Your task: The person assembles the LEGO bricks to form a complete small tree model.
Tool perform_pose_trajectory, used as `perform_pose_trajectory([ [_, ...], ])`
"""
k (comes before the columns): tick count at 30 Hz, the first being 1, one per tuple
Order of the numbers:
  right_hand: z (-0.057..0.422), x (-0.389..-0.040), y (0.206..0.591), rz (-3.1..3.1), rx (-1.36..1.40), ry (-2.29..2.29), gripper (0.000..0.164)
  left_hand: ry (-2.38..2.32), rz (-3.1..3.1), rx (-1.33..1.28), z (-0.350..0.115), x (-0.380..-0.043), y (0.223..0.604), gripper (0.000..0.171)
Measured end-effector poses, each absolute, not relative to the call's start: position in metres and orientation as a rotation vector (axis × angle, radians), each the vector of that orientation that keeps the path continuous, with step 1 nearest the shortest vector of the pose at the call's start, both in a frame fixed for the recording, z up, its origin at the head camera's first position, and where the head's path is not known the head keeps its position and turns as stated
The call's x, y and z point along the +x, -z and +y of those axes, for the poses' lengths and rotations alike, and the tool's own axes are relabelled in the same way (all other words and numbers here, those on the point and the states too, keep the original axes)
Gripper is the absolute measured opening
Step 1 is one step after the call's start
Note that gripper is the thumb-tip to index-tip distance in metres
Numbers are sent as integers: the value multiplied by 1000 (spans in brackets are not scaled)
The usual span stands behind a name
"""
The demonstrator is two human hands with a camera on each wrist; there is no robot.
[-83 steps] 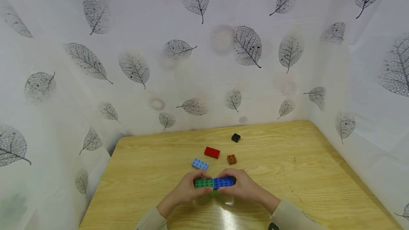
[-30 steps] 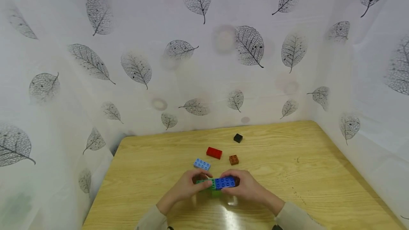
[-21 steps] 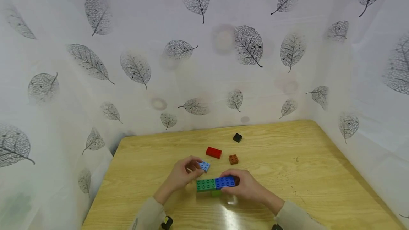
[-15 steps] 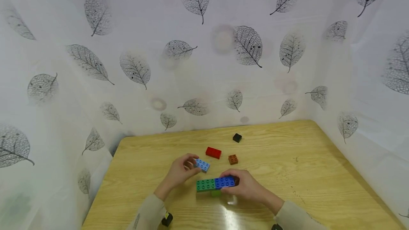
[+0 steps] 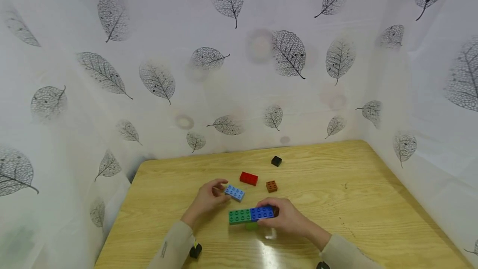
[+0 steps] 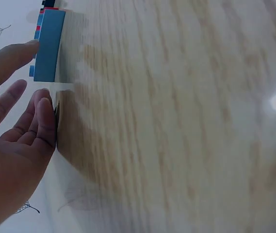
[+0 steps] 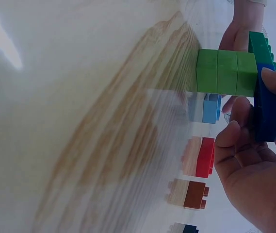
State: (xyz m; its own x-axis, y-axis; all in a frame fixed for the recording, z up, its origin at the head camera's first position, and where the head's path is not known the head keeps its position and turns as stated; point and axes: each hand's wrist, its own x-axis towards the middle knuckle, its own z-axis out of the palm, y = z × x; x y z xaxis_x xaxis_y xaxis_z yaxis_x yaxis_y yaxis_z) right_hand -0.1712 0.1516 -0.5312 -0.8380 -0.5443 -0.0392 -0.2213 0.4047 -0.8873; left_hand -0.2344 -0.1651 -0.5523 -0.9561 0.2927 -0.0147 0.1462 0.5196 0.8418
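My right hand [image 5: 281, 216] pinches a blue building brick [image 5: 262, 212] between thumb and fingers. End to end with it sits a green brick [image 5: 240, 216], and both rest on a column of light green bricks [image 7: 226, 72] standing on the table. My left hand [image 5: 207, 196] is just left of a light blue brick [image 5: 235, 193] lying studs up, fingers loosely bent with nothing gripped. In the left wrist view the thumb overlaps the light blue brick [image 6: 49, 46]; whether it touches, I cannot tell.
Behind the column lie a red brick [image 5: 248, 178], a small brown brick [image 5: 271, 186] and a small black brick [image 5: 276, 161]. The wooden table [image 5: 179, 173] ends at a white leaf-print curtain [image 5: 239, 94] at the back and sides.
My left hand has let go of the green brick, gone forward and left to the light blue brick, then drawn slightly left from it. The right hand keeps its hold on the blue brick.
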Motion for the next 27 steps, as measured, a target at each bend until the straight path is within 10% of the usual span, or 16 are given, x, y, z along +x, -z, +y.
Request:
perform_pose_trajectory([
  [27,151,-172,528,2347,-651,1379,41,-1265,2590,338,-161,-238,552,39],
])
